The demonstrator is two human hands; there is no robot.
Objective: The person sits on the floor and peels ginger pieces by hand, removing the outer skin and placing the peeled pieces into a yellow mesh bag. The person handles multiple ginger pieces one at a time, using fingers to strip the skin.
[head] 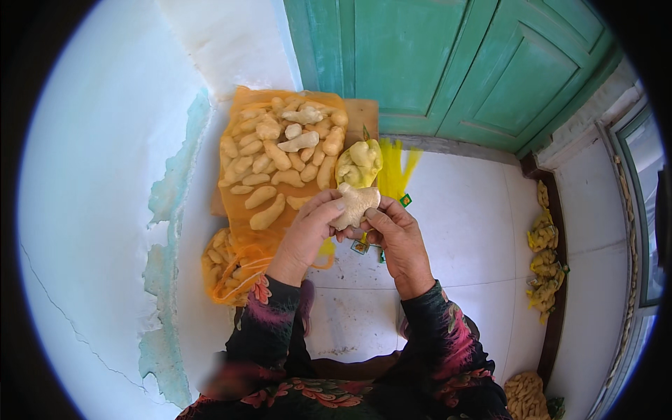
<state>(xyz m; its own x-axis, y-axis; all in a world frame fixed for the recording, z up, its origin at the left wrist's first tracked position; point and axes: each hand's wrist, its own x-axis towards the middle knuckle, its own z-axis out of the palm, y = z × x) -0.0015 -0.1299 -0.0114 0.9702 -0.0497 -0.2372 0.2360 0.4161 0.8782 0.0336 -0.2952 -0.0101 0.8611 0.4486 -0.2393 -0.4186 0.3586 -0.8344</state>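
Observation:
A pale piece of ginger root (358, 205) is held up in front of me between both hands. My left hand (318, 216) grips its left side with the thumb on top. On the right side, my right hand (398, 231) pinches it between thumb and fingers. Just beyond the hands sits a yellow mesh bag (360, 164) with ginger pieces inside. To the left, an orange mesh sack (315, 189) lies spread out, with many ginger pieces (276, 156) on it, some under the mesh or on top; I cannot tell which for each.
A wooden board (363, 115) shows under the sack. Flat yellow net bags (395, 165) with green tags lie beside it. A second filled orange sack (219, 262) stands at lower left. Filled yellow bags (544, 262) line the right wall. Green doors (409, 58) stand ahead.

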